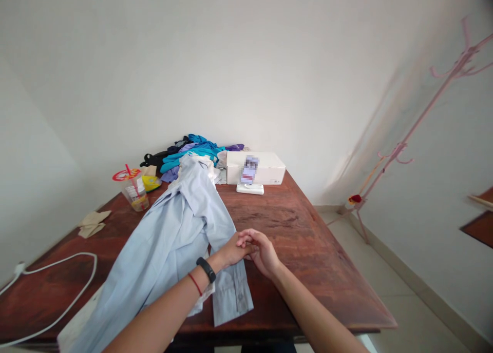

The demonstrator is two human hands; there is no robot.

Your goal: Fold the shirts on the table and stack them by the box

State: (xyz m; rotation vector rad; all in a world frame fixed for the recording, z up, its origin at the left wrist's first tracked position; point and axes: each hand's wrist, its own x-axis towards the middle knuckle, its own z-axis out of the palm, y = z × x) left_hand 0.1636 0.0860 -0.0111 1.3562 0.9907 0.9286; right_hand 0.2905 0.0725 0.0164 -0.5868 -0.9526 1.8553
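Observation:
A light grey-blue long-sleeved shirt [169, 240] lies lengthwise on the wooden table, its body to the left and one sleeve running down towards me. The buttoned cuff [233, 299] rests near the front edge. Over that sleeve my left hand [233, 250] and my right hand [265, 253] meet, touching each other with fingers curled and overlapping. Whether anything is between the fingers is hidden. My left wrist wears a black band [206, 269] and a red string [195, 284]. Some white cloth shows under the shirt.
Behind the shirt is a heap of clothes [198, 150], beside a white box [265, 168] with a phone [249, 169] on a white stand [250, 189]. To the left are a plastic cup [134, 191], a beige cloth [92, 223] and a white cable [87, 286]. A pink coat rack [416, 117] stands right.

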